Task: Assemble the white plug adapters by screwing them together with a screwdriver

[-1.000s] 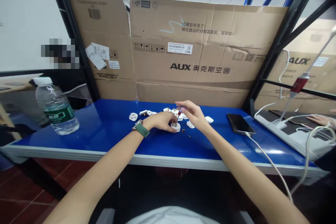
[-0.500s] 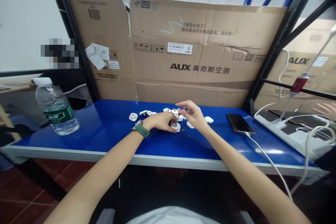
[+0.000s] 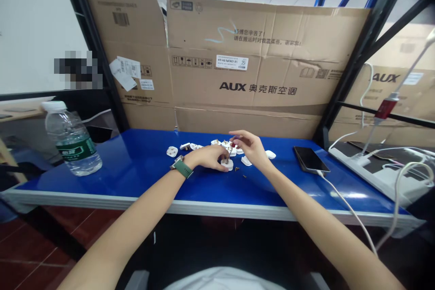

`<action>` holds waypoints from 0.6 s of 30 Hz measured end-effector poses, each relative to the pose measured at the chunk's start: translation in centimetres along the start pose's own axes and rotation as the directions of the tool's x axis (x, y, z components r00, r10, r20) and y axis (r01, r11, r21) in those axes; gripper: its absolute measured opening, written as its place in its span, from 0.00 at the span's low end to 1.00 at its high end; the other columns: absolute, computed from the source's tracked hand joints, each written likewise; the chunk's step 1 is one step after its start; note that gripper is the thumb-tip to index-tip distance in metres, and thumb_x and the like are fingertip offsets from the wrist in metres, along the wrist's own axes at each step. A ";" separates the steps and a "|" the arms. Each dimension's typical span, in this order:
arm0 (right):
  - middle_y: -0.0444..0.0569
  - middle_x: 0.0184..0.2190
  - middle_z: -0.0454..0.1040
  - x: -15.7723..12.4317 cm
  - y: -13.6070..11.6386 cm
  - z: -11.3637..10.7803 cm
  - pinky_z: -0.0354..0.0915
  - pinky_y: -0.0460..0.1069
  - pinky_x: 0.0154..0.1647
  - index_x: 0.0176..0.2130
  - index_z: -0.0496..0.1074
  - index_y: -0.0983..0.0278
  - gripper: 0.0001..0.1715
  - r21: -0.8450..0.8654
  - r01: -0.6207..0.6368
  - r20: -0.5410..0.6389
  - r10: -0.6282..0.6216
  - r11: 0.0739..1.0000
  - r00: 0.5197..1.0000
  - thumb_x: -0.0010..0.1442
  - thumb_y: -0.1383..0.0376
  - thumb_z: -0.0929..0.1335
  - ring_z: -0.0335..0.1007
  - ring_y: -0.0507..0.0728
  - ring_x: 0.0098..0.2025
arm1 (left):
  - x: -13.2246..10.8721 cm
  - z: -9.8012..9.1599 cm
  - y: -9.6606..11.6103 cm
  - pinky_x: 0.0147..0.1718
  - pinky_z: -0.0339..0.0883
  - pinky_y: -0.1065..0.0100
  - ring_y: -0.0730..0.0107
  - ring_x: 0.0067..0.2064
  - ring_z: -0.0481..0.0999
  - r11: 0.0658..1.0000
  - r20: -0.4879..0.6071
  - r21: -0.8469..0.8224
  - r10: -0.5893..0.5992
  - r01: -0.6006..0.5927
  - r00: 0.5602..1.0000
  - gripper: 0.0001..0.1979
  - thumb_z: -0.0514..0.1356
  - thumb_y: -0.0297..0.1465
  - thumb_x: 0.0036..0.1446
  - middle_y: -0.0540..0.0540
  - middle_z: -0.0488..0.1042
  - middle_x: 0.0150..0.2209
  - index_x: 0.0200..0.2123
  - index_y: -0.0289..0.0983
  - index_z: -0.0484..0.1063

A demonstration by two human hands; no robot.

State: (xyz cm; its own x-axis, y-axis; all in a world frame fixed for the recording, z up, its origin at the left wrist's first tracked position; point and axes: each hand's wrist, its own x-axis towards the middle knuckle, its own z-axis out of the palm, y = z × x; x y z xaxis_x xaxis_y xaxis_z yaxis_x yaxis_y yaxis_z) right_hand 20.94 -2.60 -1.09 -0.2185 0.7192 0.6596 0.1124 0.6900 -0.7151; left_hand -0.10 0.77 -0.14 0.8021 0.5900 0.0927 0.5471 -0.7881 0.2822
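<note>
Left hand (image 3: 210, 157) is nearer: its fingers steady the small white plastic plug piece (image 3: 230, 166) on the glossy blue worktop (image 3: 142, 174). Plug sits near-left of the right hand (image 3: 251, 146), whose fingers pinch a slim red-handled screwdriver (image 3: 233, 145), shaft slanting down-left to the plug.

The plug (image 3: 230, 166) is small and white, with rounded corners. It rests on the blue table (image 3: 136, 167), pinched at its left side by the left hand (image 3: 209, 157), which partly covers it. The screwdriver (image 3: 233, 145), red at the handle with a thin shaft, is in the right hand's (image 3: 252, 147) fingers. It slants steeply, top leaning right, its tip down at the plug; the exact contact is too small to tell.
</note>
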 end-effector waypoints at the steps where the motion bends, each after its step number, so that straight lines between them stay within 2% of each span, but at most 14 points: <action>1: 0.50 0.40 0.80 0.0 0.0 0.0 0.74 0.53 0.45 0.56 0.73 0.59 0.21 0.028 0.001 0.013 -0.001 1.000 1.000 0.65 0.58 0.69 0.78 0.57 0.39 | 0.0 0.0 0.0 0.32 0.62 0.67 0.65 0.34 0.74 1.000 0.000 0.001 0.004 -0.004 1.000 0.21 0.69 0.48 0.51 0.47 0.76 0.34 0.39 0.38 0.75; 3: 0.52 0.46 0.80 -0.1 -0.2 0.0 0.74 0.55 0.50 0.60 0.68 0.59 0.25 0.076 0.004 0.051 -0.008 0.997 0.999 0.65 0.58 0.68 0.80 0.58 0.44 | 0.0 0.0 0.1 0.31 0.62 0.67 0.65 0.34 0.74 1.000 0.003 0.003 0.007 -0.008 1.000 0.21 0.69 0.48 0.51 0.47 0.76 0.34 0.38 0.37 0.74; 6: 0.54 0.51 0.78 -0.2 -0.4 0.0 0.73 0.54 0.50 0.56 0.71 0.59 0.21 0.028 0.008 0.068 -0.010 1.000 0.998 0.66 0.57 0.68 0.79 0.59 0.48 | 0.0 0.0 0.1 0.32 0.62 0.67 0.65 0.34 0.74 1.000 0.007 0.003 0.006 -0.006 1.000 0.21 0.69 0.48 0.51 0.47 0.76 0.33 0.38 0.37 0.75; 9: 0.51 0.45 0.79 -0.2 -0.3 0.0 0.73 0.51 0.42 0.50 0.74 0.59 0.17 -0.090 0.018 0.014 -0.017 0.996 1.000 0.64 0.56 0.70 0.78 0.57 0.39 | 0.1 0.0 0.0 0.32 0.62 0.67 0.65 0.34 0.74 1.000 0.014 -0.001 0.001 -0.001 1.000 0.21 0.69 0.48 0.51 0.47 0.76 0.34 0.38 0.38 0.75; 12: 0.48 0.39 0.80 -0.2 0.0 -0.1 0.73 0.51 0.41 0.55 0.71 0.58 0.19 -0.076 0.025 0.020 -0.023 0.997 1.000 0.65 0.60 0.69 0.78 0.56 0.35 | 0.1 0.0 -0.1 0.32 0.62 0.67 0.64 0.35 0.74 1.000 0.014 0.007 0.002 -0.003 1.000 0.21 0.68 0.48 0.51 0.47 0.77 0.36 0.38 0.38 0.75; 15: 0.50 0.45 0.81 -0.3 -0.1 -0.3 0.73 0.53 0.47 0.60 0.67 0.57 0.23 -0.045 0.032 0.074 -0.028 0.998 0.997 0.67 0.62 0.67 0.79 0.57 0.41 | 0.1 0.0 -0.1 0.32 0.62 0.67 0.64 0.35 0.74 1.000 0.014 0.007 0.011 -0.011 1.000 0.21 0.68 0.48 0.51 0.46 0.77 0.36 0.38 0.38 0.75; 18: 0.51 0.48 0.79 -0.3 -0.4 -0.2 0.73 0.53 0.49 0.55 0.71 0.59 0.19 -0.082 0.039 0.091 -0.031 0.996 0.995 0.65 0.60 0.69 0.79 0.58 0.45 | 0.1 0.0 -0.1 0.32 0.62 0.67 0.65 0.35 0.75 1.000 0.013 -0.002 0.002 -0.002 1.000 0.21 0.68 0.48 0.51 0.46 0.77 0.36 0.39 0.37 0.75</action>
State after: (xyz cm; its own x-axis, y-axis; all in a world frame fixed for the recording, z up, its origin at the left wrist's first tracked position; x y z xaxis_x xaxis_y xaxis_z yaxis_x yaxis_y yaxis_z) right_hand 21.15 -3.10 -1.01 -0.3093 0.6867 0.6579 0.1830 0.7219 -0.6674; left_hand -0.06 0.88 -0.18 0.8063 0.5859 0.0808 0.5449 -0.7891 0.2836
